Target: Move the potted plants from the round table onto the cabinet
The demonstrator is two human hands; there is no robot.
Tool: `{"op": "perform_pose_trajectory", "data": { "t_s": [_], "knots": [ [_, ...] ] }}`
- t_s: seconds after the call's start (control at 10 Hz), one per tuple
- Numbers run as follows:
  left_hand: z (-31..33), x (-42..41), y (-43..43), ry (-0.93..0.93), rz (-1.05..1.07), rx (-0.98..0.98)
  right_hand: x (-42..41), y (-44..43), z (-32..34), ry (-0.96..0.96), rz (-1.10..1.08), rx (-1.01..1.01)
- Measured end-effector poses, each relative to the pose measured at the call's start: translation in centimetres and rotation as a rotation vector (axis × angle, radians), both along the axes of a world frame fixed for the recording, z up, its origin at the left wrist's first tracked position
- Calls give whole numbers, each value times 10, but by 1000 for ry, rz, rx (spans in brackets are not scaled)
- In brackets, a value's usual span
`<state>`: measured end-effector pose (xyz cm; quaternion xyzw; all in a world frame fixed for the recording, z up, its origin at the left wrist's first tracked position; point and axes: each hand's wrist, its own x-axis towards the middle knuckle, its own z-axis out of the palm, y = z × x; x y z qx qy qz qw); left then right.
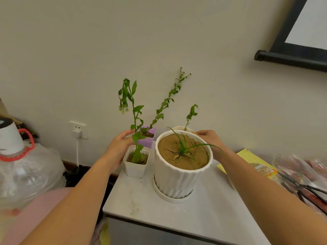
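The left hand curves beside the purple pot, far left on the cabinet — grip unclear. The right hand reaches the cream pot — grip hidden behind the big pot.

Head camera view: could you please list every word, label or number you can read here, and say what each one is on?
No text here is legible.
Yellow printed sheet: it has print on it, but this is too blurred to read.
Ribbed white pot, small white pot, purple pot: no lettering visible.
White pump on the water jug: no lettering visible.
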<state>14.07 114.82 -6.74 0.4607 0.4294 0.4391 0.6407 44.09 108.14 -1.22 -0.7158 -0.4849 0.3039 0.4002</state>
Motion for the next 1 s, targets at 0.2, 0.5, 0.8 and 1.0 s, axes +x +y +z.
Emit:
{"op": "perform_pose_trajectory", "data": {
  "t_s": [0.2,0.5,0.8,1.0],
  "knots": [
    [-3,0,0,37,17,15,-1,-1,-6,71,2,16],
    [-10,4,15,62,24,-4,6,-14,-31,332,81,74],
    [-2,0,5,47,61,-26,-4,-41,-39,204,-8,3],
    [10,-12,-22,96,105,-19,0,-90,-40,183,-94,-92]
  ]
}}
